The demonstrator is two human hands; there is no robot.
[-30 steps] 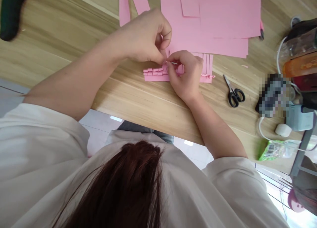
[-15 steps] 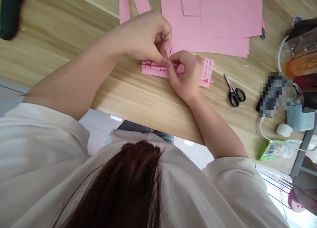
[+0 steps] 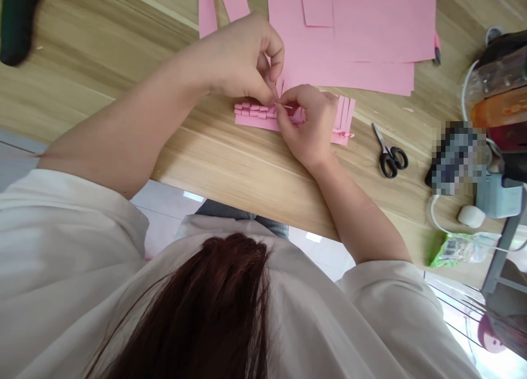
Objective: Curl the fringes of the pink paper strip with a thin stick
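Hands in tight here, and the pink fringed strip [image 3: 256,120] is half hidden: the right hand [image 3: 310,118] covers its middle, so only curled rows at its left end and a few straight tabs at its right end show. Right fingers are clamped on the strip, a thin pale sliver [image 3: 288,107] poking from the grip — too small to name. Above the strip, the left hand [image 3: 251,61] pinches its fingers together on the paper, the contact itself tucked from sight. Beyond the strip, pink sheets [image 3: 379,28] and 2 narrow pieces [image 3: 208,9] are cut off by the top border. Well right of it, blocky blurring masks a dark object [image 3: 453,159]. Now the room: a band of worktop [image 3: 230,151] separates strip from front edge; scissors [image 3: 389,154] lie near the strip's right end; sheets crowd its far side.
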